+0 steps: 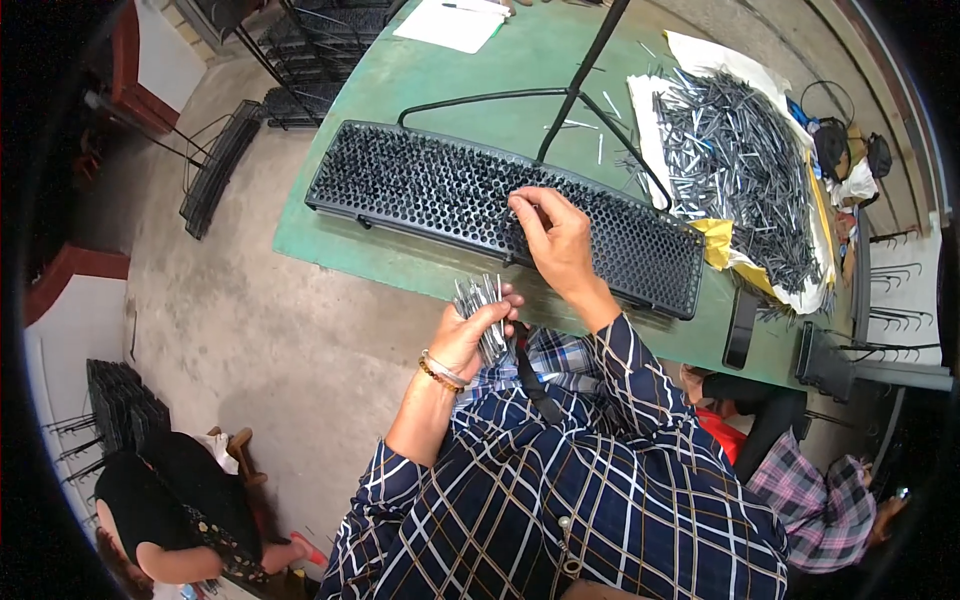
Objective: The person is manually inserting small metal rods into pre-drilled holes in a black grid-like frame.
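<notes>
Clasping a bundle of thin metal rods [482, 300], too many to count, the left hand [462, 343] is closed around them in the head view, just in front of one long black grid tray [640, 245]. The right hand [560, 245] has its fingertips pinched over the tray's middle, hiding part of it; whether they grip a rod, I cannot tell. The tray lies along the near edge of one green table [315, 237]. One black pole [577, 85], with a bent black bar [480, 97], stands between the tray and one uncountable heap of rods [735, 160]. Also around: one dark flat rectangular thing [740, 328], one pale paper [450, 24], two other people [185, 505] seated low
</notes>
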{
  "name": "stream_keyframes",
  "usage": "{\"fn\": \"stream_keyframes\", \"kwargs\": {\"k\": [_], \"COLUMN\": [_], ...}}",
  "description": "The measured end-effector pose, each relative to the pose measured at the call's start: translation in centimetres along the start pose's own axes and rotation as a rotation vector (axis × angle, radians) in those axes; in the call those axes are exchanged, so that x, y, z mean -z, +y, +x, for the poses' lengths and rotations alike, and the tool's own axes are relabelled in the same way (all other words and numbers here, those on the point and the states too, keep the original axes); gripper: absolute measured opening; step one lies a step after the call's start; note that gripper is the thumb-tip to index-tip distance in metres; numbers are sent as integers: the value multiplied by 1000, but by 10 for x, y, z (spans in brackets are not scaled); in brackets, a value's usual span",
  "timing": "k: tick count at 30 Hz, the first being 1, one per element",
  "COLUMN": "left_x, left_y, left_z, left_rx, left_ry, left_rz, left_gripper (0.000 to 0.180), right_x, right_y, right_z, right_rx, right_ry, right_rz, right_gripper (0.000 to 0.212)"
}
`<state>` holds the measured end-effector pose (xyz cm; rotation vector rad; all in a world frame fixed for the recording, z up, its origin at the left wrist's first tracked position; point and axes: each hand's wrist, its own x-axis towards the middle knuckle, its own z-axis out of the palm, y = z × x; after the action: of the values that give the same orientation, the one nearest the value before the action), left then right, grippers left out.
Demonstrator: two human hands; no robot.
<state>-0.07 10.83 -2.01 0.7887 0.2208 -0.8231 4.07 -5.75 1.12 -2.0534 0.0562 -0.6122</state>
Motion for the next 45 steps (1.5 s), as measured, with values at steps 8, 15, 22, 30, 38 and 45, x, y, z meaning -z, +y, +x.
{"fn": "stream_keyframes", "kwargs": {"k": [8,15,22,30,38,45], "left_x": [0,1,-1,3,-5,-3], "left_y": [1,3,4,5,4,6], "left_z": [-2,-3,-1,-7,-3,-6], "left_rx": [74,105,75,15,31,42], "left_ry": [34,34,16,5,5,26], "left_rz": [-166,-87,-3,18,40,-9], "left_gripper": [25,27,30,29,25,25], "right_x": [-10,-5,-4,5,18,15], "right_y": [14,6,4,-2,-9,2], "right_z": [-7,-5,-11,-22,-24,-28], "right_rx": [280,328,281,-264,-546,-458], "right_ry": [-42,-76,-134,-527,-509,-547], "right_rz": [-139,-337,-383,113,307,285], "right_gripper": [10,11,14,19,25,24]}}
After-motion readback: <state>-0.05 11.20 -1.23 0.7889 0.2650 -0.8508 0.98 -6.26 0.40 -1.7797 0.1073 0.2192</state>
